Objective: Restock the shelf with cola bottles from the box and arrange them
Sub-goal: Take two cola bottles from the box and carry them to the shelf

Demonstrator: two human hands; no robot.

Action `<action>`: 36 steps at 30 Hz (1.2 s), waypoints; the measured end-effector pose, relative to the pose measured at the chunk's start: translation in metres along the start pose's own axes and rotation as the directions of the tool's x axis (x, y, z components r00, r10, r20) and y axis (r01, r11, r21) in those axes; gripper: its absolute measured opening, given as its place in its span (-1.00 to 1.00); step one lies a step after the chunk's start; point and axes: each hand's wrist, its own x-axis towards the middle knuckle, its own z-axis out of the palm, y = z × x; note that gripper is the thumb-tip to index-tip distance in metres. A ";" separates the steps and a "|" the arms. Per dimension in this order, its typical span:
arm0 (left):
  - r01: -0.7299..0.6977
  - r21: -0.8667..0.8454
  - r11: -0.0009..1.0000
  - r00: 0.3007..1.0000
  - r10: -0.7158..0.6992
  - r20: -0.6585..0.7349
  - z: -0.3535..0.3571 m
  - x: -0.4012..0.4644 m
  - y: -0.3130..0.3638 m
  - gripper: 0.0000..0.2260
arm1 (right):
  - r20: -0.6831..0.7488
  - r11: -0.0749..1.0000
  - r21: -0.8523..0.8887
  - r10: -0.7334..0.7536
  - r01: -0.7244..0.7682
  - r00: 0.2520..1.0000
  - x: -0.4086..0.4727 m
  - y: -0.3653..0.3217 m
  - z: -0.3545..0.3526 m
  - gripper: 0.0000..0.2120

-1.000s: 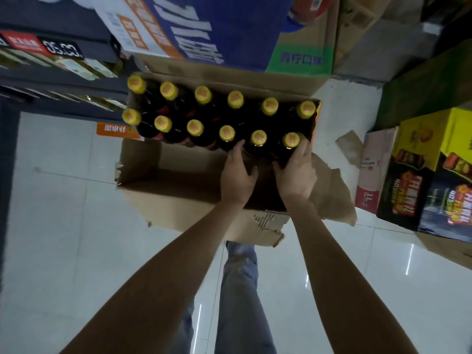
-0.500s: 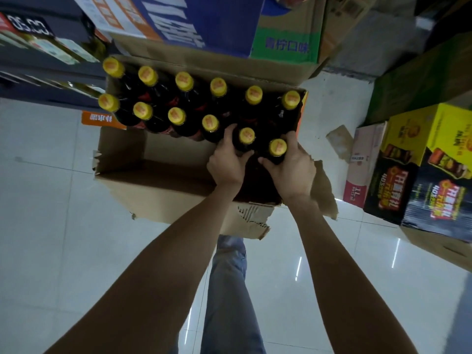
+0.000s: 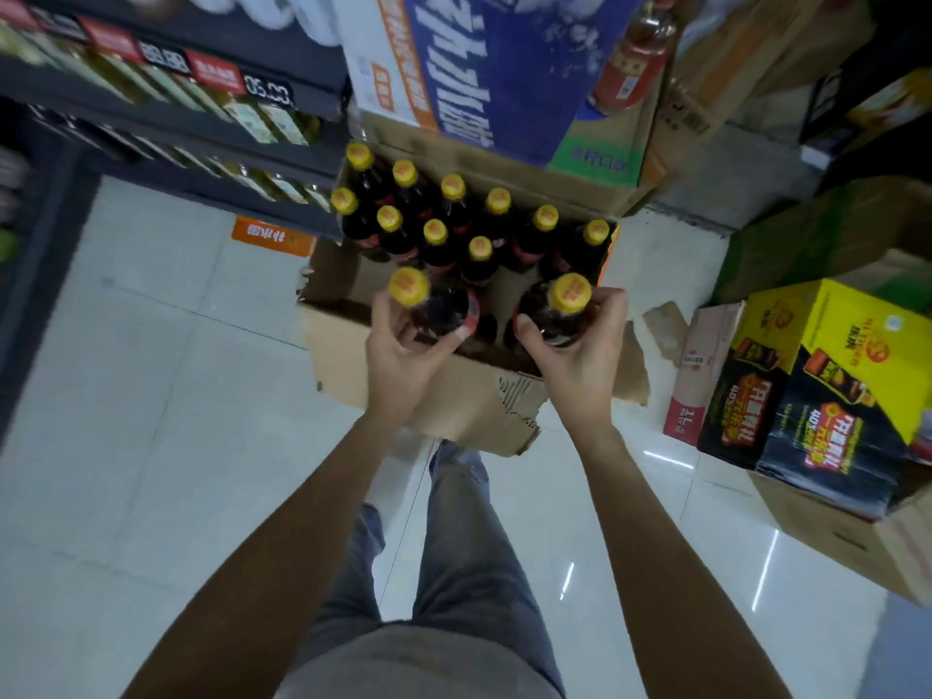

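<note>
10 bottles [image 3: 434, 231] in box [image 3: 353, 340], shelf [image 3: 166, 118] left

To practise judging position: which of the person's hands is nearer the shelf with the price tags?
Left. The left hand, holding a cola bottle, is on the side toward the shelf; the right hand, holding another bottle, is farther away.

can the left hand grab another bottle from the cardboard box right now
Probably not as things stand. The left hand already has its grip around a dark yellow-capped cola bottle, lifted above the brown cardboard box. The remaining bottles stand uncovered, but that hand is occupied.
</note>
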 end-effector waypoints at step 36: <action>-0.133 0.123 0.983 0.372 0.165 -0.914 -0.769 -0.316 0.040 -0.47 | 0.818 0.728 0.548 -0.569 0.412 -0.085 -0.501 -0.400 0.560 -0.52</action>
